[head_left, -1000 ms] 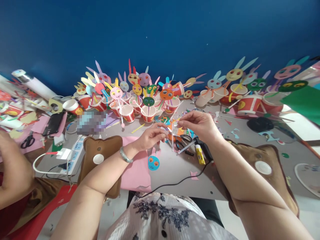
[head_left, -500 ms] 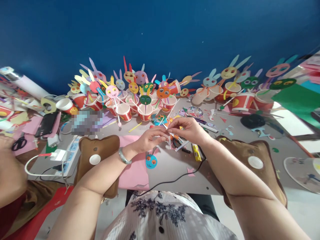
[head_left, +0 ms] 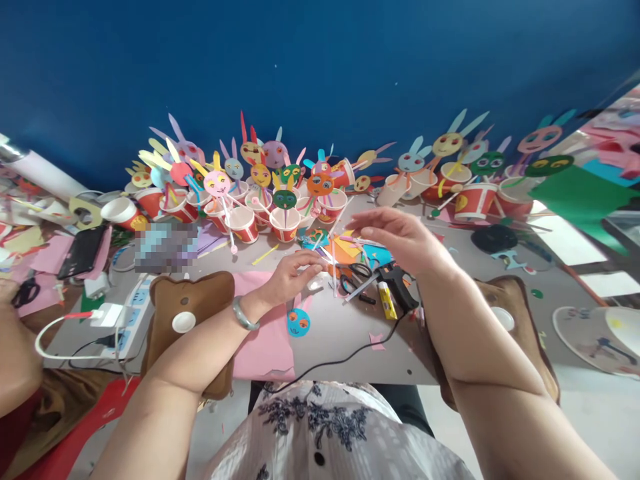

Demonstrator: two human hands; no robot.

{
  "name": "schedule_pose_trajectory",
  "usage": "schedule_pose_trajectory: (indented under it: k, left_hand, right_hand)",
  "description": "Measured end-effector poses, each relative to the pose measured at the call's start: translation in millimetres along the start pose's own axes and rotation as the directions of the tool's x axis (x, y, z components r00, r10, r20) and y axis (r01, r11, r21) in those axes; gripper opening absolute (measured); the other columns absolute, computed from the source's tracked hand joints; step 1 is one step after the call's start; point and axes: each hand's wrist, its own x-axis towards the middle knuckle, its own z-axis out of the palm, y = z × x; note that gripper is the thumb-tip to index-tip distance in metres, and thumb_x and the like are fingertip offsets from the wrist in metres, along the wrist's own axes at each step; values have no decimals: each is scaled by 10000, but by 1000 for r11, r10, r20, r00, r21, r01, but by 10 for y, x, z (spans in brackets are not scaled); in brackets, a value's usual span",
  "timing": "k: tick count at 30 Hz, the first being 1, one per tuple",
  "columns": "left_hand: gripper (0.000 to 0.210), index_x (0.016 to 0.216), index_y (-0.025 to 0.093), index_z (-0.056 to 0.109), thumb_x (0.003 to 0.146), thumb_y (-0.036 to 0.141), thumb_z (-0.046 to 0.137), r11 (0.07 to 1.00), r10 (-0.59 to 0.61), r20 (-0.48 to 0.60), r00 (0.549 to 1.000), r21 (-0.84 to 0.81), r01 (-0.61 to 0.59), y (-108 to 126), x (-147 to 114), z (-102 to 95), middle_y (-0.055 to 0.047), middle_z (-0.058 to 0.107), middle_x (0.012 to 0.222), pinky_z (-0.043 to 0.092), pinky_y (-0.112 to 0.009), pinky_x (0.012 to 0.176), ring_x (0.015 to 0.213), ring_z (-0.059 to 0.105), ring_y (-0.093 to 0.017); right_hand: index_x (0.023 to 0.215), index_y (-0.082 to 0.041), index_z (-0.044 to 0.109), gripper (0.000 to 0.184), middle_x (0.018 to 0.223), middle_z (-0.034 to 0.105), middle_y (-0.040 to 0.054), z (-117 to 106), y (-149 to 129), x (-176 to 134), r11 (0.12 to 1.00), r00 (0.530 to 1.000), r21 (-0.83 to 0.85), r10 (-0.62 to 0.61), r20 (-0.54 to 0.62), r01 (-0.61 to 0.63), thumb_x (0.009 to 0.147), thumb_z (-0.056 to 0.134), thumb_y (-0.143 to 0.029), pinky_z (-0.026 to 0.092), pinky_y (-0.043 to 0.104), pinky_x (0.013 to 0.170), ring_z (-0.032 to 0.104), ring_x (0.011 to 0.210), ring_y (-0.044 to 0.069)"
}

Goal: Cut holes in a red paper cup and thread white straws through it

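My left hand point(head_left: 287, 279) is closed in a pinch over the table's middle; whatever sits between its fingertips is too small to make out. My right hand point(head_left: 400, 240) hovers to the right with fingers stretched out and nothing visible in them. Between and below the hands are white paper strips point(head_left: 334, 270), black-handled scissors point(head_left: 354, 280), a black glue gun point(head_left: 400, 285) and a yellow tube point(head_left: 387, 300). Close under my left hand lies a blue paper rabbit face point(head_left: 299, 323) with orange eyes, partly on a pink sheet point(head_left: 263, 347).
Paper cups point(head_left: 243, 225) holding rabbit-faced figures line the blue wall. Brown cushions point(head_left: 213, 300) lie under both forearms. A power strip point(head_left: 134, 317) is at left, near a co-worker's arm point(head_left: 20, 347). The black cord point(head_left: 340, 362) crosses the front; a fan point(head_left: 593, 340) lies right.
My right hand has moved away from my left, up and to the right, and its fingers have parted. The glue gun now shows. My left hand stays in nearly the same place.
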Motion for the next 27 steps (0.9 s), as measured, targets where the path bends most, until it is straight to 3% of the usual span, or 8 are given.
schedule_pose_trajectory:
  k: [3,5,7,9,11,13,18,27]
  left_hand:
    - [280,934,177,763,973,401,600,1000,1,-34,999,15,0,-14,-5,4,-99,763,973,564,-325,883,949,716,-185]
    - [292,915,179,762,974,412,596,1000,-7,-58,998,25,9,-19,-7,9,-96,763,961,566,-326,877,946,715,-186]
    - [296,907,181,763,974,416,595,999,-19,-74,997,31,21,-22,-9,13,-93,765,957,566,-326,880,953,712,-188]
    - [291,915,182,766,972,414,600,999,-32,-83,996,39,35,-23,-10,14,-90,768,962,564,-322,880,959,712,-189]
    - [289,924,181,768,969,414,604,997,-47,-92,995,48,52,-20,-11,11,-91,770,970,564,-318,877,960,714,-190]
    - [296,922,178,765,971,419,600,996,-64,-97,993,49,69,-11,-11,5,-94,766,973,562,-319,883,963,713,-191]
    - [315,902,177,743,985,427,572,996,-89,-80,993,7,90,30,-5,-9,-92,745,970,543,-334,937,984,695,-190]
    - [324,886,176,726,968,460,592,990,-126,-70,990,-74,121,16,-2,-3,-84,730,961,532,-321,931,975,683,-183]
  right_hand:
    - [1013,-204,728,262,1000,779,66,-186,-98,-30,964,970,-265,-79,-230,16,820,714,-380,539,344,870,704,915,194]
    - [995,-182,735,258,981,780,81,-289,-116,-36,864,941,-503,-155,-300,-18,816,693,-363,522,339,835,694,886,202]
    - [994,-177,745,258,959,782,85,-358,-95,-18,703,948,-704,-150,-280,-97,827,657,-354,498,341,819,691,867,215]
    - [1011,-189,750,268,956,783,86,-394,-45,27,462,976,-868,-20,-215,-182,866,597,-355,473,353,832,697,893,238]
    - [1026,-204,750,283,1000,783,100,-418,23,92,199,971,-956,148,-187,-215,901,538,-344,438,391,903,697,983,276]
    - [1005,-190,757,289,1035,777,144,-456,109,163,84,950,-968,229,-212,-237,902,509,-297,390,453,977,688,1043,324]
    - [1084,-148,756,341,1168,738,218,-625,386,307,8,906,-955,320,-277,-295,901,494,-265,374,502,1023,660,1141,375]
    - [1204,-139,707,394,1190,713,236,-713,794,434,36,890,-955,375,-259,-293,913,486,-286,462,457,948,649,1144,366]
